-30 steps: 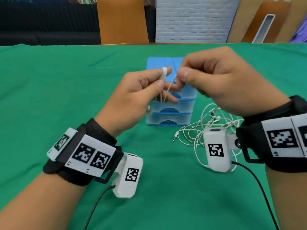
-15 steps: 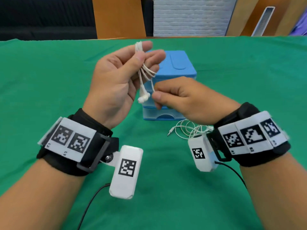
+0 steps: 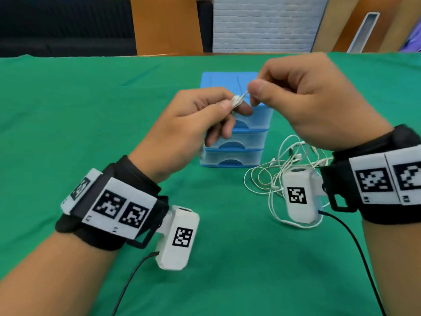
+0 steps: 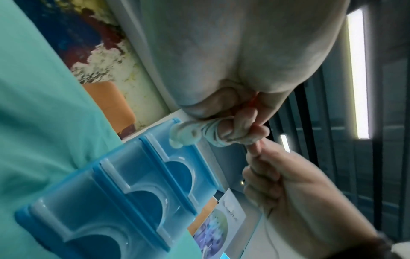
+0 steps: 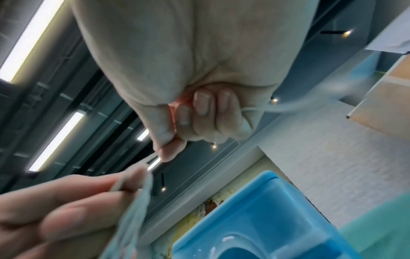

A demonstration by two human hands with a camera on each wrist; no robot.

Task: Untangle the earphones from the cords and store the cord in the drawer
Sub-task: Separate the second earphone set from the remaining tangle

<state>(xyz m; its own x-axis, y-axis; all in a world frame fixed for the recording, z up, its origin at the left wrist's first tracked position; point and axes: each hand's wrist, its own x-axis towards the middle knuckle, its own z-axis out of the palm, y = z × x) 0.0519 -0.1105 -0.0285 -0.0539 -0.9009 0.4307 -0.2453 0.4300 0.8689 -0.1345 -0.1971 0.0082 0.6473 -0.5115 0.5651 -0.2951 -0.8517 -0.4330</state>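
My left hand pinches a small coiled bundle of white earphone cord between thumb and fingers, in the air above the blue three-drawer unit. My right hand pinches a short strand coming out of that bundle. In the left wrist view the coil and an earbud sit at my fingertips, with the right hand just beyond. The right wrist view shows my curled right fingers and the blurred bundle in the left hand. All three drawers look closed.
A loose tangle of white cords lies on the green tablecloth right of the drawer unit, partly hidden under my right wrist camera. An orange chair back stands beyond the table's far edge.
My left hand has come down from its raised pose with the bundle. My right hand has risen from below it and now pinches the strand at the bundle's top.
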